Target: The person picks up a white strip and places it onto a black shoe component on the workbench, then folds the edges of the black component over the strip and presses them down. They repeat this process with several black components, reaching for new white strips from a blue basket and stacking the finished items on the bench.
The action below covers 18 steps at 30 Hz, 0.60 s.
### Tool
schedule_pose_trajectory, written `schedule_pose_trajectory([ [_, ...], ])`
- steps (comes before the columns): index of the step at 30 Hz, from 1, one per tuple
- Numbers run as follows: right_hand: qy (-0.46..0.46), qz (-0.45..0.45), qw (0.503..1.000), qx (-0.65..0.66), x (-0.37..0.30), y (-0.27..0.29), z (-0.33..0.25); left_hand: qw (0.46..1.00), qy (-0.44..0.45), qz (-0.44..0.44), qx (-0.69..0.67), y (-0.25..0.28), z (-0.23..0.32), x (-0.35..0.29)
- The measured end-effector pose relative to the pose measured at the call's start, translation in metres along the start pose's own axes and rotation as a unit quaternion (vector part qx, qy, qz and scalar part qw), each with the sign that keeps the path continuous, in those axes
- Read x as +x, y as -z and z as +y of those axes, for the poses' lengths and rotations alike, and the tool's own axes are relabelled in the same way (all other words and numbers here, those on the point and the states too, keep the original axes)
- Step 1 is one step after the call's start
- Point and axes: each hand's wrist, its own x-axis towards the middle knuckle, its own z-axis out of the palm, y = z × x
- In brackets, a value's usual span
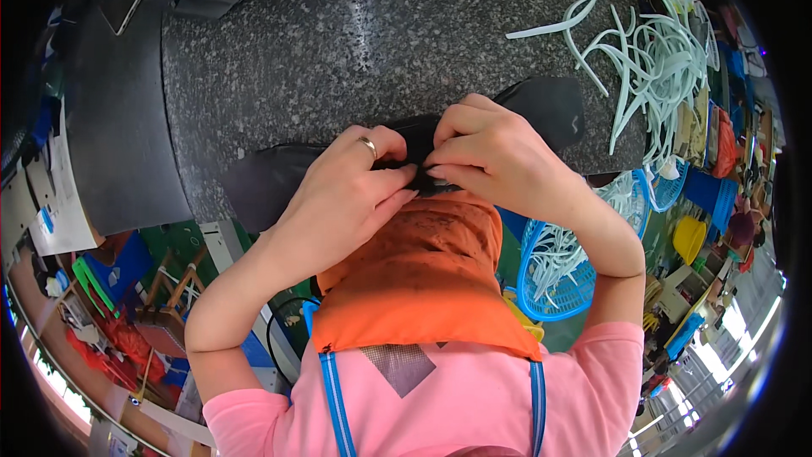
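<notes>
One left hand [359, 176] and one right hand [492, 151] pinched the black sheet [545, 110], seemingly light, soft and best gripped by its rim, mid-length at the six-o'clock edge of the table [338, 59].

Blk pc [545, 110] looks matt, tabletop [279, 76] glossy & stone-like.
</notes>
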Motion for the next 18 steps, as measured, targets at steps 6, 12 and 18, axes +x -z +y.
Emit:
schedule_pose_trajectory([
  [6,0.029,0.051,0.998,-0.014,-0.007,-0.007,0.002,0.999,0.021,-0.039,-0.021,0.008,0.000,0.004],
  [12,0.020,0.050,0.998,-0.010,-0.006,-0.005,-0.001,0.995,-0.053,-0.031,0.083,0.000,-0.002,-0.007],
  [18,0.066,0.025,0.998,0.006,-0.014,-0.004,0.006,0.995,-0.071,-0.029,0.061,0.001,-0.006,-0.003],
])
